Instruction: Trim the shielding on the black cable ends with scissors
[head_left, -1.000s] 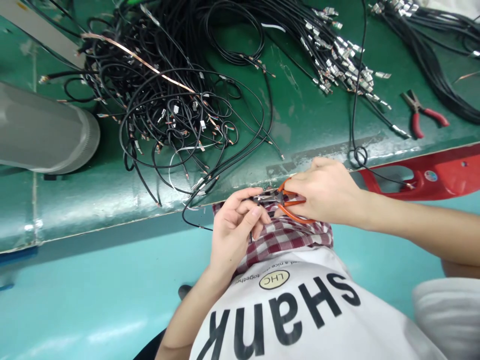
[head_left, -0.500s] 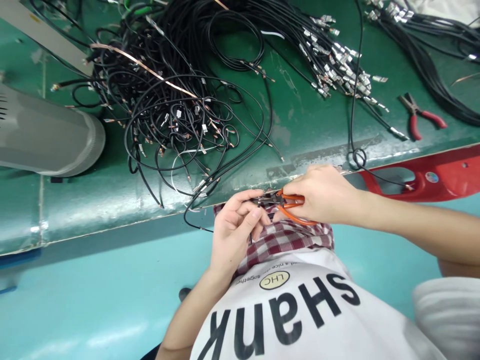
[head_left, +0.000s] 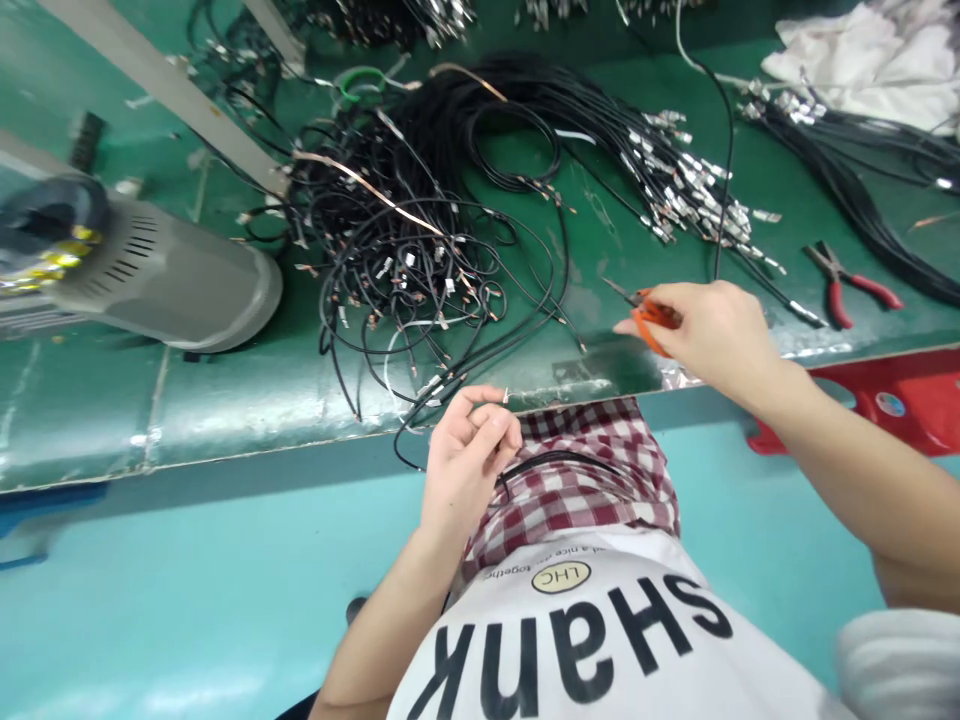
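My left hand is at the table's front edge above my lap, fingers curled and pinched round a thin black cable. A tiny pale tip shows at the fingertips, and part of the cable trails over the checked cloth on my lap. Over the table to the right, my right hand is closed on orange-handled pliers. Their slim dark jaws point left and touch no cable. Nearest to both hands, loose black cable ends lie by a tangled heap of black cables.
Red-handled pliers lie at the right. Silver terminals end the cable bundle. A grey machine stands at the left, white cloth at the back right. A red stool sits under the green table's edge.
The pliers have left the cable at my left hand, carried by my right hand up and right over the table. My left hand has stayed nearly in place. The view has shifted somewhat.
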